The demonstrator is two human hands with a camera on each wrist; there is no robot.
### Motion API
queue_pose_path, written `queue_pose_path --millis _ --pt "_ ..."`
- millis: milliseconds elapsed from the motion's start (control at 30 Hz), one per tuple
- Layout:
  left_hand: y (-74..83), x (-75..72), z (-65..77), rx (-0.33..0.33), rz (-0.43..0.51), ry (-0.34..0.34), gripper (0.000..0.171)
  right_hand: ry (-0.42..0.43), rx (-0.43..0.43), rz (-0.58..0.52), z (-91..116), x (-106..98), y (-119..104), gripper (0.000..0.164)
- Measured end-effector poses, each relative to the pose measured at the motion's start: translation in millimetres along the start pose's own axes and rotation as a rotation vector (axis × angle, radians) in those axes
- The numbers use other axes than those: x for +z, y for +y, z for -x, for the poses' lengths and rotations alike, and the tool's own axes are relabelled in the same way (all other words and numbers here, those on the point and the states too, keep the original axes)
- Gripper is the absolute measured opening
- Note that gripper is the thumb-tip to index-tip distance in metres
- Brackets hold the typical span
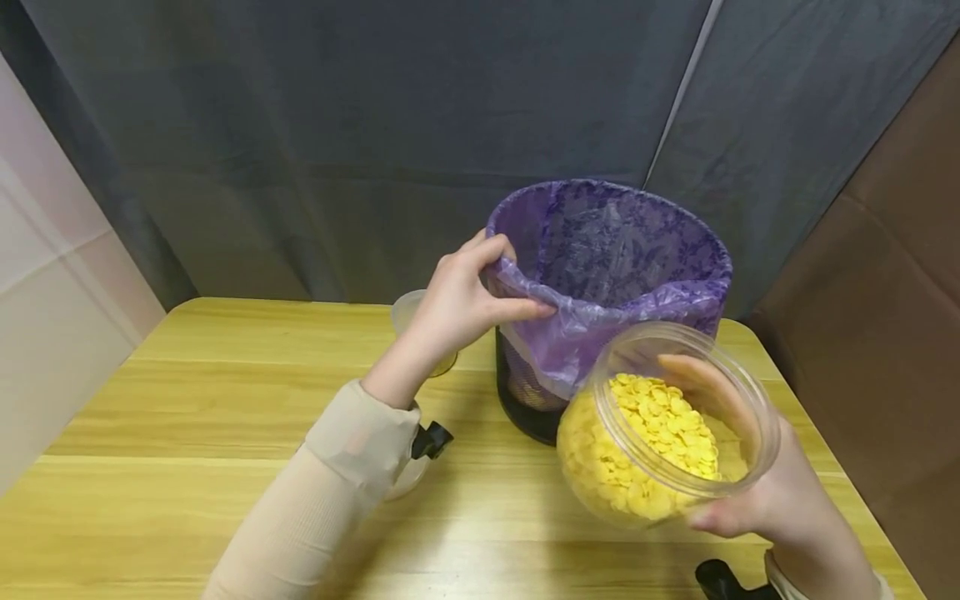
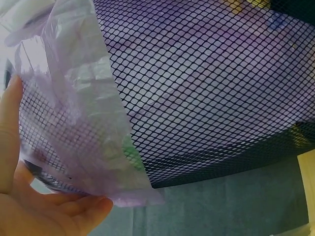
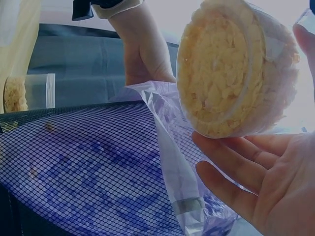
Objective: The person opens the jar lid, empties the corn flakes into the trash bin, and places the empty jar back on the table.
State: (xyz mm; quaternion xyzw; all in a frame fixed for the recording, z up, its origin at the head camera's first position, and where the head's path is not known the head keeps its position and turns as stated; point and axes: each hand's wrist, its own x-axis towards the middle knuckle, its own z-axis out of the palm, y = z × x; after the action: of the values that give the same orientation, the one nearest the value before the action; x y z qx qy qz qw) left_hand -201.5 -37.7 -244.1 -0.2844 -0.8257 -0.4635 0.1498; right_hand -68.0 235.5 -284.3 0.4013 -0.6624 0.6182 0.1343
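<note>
My left hand (image 1: 468,287) grips the rim of a black mesh trash can (image 1: 517,387) at its left side, thumb and fingers on the purple trash bag (image 1: 577,333) folded over it. The left wrist view shows the same hand (image 2: 44,206) at the bag's hanging edge (image 2: 88,98). A clear, wide-mouthed plastic jar (image 1: 581,479) of yellow flakes (image 1: 660,425) is in my right hand (image 1: 795,492). The jar is lidless and tilted, its mouth toward me, just in front of the can. Flakes fill its lower part.
Behind my left forearm stands another clear container (image 1: 406,310), partly hidden; the right wrist view shows a jar (image 3: 17,93) with flakes inside. A pale round object (image 1: 407,482) lies under my left wrist. The wooden table (image 1: 187,400) ends at a grey curtain (image 1: 337,167).
</note>
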Motion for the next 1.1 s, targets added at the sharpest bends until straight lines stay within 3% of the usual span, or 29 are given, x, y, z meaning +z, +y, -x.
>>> queue_pose_path --millis 333,733,1100 --pt "2.9 -4.3 -1.1 -0.013 -0.043 -0.057 0.050 0.017 -0.033 -0.067 0.6 -7.6 -1.3 0.099" --pt "5.7 -8.3 -3.7 -0.020 -0.074 -0.098 0.050 0.106 -0.066 -0.039 0.6 -17.1 -4.6 0.093" --pt "7.9 -9.8 -5.6 -0.038 -0.091 -0.129 0.055 0.138 -0.137 -0.141 -4.3 -22.2 -5.7 0.089"
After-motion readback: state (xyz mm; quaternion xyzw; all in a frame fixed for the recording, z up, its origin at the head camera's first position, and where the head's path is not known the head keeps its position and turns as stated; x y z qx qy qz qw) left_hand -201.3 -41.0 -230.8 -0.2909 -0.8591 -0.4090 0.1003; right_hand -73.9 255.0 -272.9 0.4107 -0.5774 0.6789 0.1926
